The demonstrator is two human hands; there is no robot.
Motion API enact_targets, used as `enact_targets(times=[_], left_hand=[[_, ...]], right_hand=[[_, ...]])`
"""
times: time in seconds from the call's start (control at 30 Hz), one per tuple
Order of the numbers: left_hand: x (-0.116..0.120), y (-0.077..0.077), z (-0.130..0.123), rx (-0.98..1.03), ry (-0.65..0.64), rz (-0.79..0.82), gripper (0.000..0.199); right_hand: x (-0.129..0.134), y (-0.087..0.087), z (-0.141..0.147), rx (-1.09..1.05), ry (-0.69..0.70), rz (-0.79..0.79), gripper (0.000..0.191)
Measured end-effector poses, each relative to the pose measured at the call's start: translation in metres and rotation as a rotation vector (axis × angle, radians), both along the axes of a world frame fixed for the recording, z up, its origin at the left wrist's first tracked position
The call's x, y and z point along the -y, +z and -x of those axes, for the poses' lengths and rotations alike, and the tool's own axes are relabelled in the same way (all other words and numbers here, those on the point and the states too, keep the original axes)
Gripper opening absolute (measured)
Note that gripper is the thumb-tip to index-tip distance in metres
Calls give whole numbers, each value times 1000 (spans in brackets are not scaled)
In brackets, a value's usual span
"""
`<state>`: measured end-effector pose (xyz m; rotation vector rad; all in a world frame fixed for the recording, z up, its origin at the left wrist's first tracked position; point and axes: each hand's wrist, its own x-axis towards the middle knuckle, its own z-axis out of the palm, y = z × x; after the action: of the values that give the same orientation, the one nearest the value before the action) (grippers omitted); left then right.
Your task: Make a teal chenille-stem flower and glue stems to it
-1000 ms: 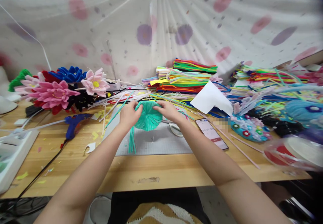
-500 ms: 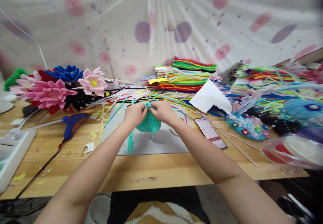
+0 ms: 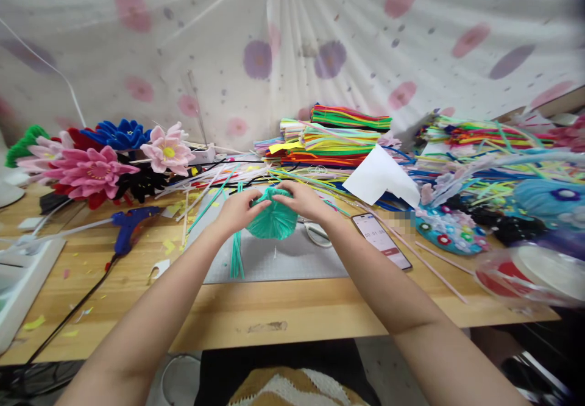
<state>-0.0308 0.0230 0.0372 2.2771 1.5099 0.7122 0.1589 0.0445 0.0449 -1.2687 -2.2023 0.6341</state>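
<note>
A round teal bundle of pipe cleaners (image 3: 273, 220), gathered towards its top, is held between my two hands above the grey cutting mat (image 3: 292, 267). My left hand (image 3: 240, 210) is closed on its left side, thumb along the near face. On the opposite side my right hand (image 3: 299, 202) grips it with thumb and fingers at the upper edge. Loose teal pipe cleaners (image 3: 236, 253) lie on the mat below my left hand. Scissors (image 3: 319, 234) rest partly hidden beside my right wrist.
A blue glue gun (image 3: 130, 226) and several fuzzy flowers (image 3: 95, 171) are on the left. Stacked pipe cleaners (image 3: 338, 138) stand at the back. White paper (image 3: 379, 177), a phone (image 3: 381, 241) and a decorated blue piece (image 3: 450, 232) lie to the right.
My hands have moved slightly apart, from pinching together at the top to holding the sides. More of the teal bundle shows, and it looks wider. The scissors are more visible.
</note>
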Motion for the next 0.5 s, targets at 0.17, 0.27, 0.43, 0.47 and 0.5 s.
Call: enact_targets(times=[0.17, 0.27, 0.43, 0.47, 0.5], left_hand=[[-12, -12, 17, 305, -112, 321, 26], [-14, -18, 19, 362, -38, 264, 21], [-3, -8, 10, 309, -16, 252, 50], [0, -5, 8, 249, -28, 236, 62], [2, -1, 6, 191, -57, 211, 71]], right_hand=[[0, -19, -14, -288, 98, 322, 29], [1, -29, -14, -279, 49, 278, 27], [2, -32, -10, -137, -24, 177, 22], [2, -31, -9, -116, -31, 159, 21], [1, -29, -8, -98, -32, 142, 21]])
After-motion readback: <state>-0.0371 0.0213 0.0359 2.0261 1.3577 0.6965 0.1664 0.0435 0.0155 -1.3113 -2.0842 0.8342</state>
